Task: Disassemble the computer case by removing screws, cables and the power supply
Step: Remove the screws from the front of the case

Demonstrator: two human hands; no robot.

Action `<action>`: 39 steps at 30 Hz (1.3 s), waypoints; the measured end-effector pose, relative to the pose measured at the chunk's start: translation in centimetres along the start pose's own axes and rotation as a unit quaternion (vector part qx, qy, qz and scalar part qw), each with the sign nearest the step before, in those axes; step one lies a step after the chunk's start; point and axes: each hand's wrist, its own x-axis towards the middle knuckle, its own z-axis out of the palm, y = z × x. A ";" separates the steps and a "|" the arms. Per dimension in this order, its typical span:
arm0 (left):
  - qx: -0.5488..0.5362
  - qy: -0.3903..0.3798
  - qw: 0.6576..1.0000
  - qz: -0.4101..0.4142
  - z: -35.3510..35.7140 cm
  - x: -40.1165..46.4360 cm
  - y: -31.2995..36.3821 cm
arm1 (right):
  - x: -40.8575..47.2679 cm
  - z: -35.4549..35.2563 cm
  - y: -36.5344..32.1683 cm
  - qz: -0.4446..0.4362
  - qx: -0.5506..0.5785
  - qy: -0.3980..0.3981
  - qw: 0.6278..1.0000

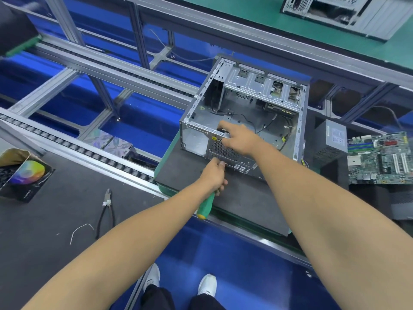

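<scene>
From the head camera, the computer case [243,113] lay on its side on the dark mat [245,198], open face up, rear panel toward the person, long axis running away to the upper right. The left hand [213,174] gripped the green screwdriver [206,203], fingers curled round the handle, tip at the rear panel; whether it was seated in a screw could not be told. The right hand [239,139] pressed down on the rear rim, index finger straight, other fingers partly hidden. The risk: a tilted tip could cam out and strip the head, or a freed screw could drop into the chassis. The power supply [333,142] and motherboard [380,159] already sat just right of the case.
</scene>
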 end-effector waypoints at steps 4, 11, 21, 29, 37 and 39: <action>-0.059 0.007 0.995 -0.082 0.4 0.0 0.9 | 0.1 0.1 0.2 -0.003 -0.004 -0.004 1.000; -0.214 -0.111 0.969 -0.048 1.1 -0.8 0.7 | 0.0 0.0 0.3 -0.022 -0.003 0.000 1.000; -0.129 -0.045 0.990 0.036 2.7 -0.9 -2.2 | 0.3 -1.5 0.5 -0.025 -0.007 -0.062 0.998; -0.091 -0.051 0.993 0.062 2.5 -0.3 -2.3 | -1.3 -1.6 2.8 -0.050 -0.034 -0.074 0.995; -0.073 -0.052 0.994 0.061 2.4 0.2 -2.3 | -1.5 -1.3 2.7 -0.037 -0.030 -0.052 0.997; -0.068 -0.052 0.994 0.062 2.2 0.2 -2.3 | -1.6 -1.3 2.6 -0.036 -0.029 -0.053 0.998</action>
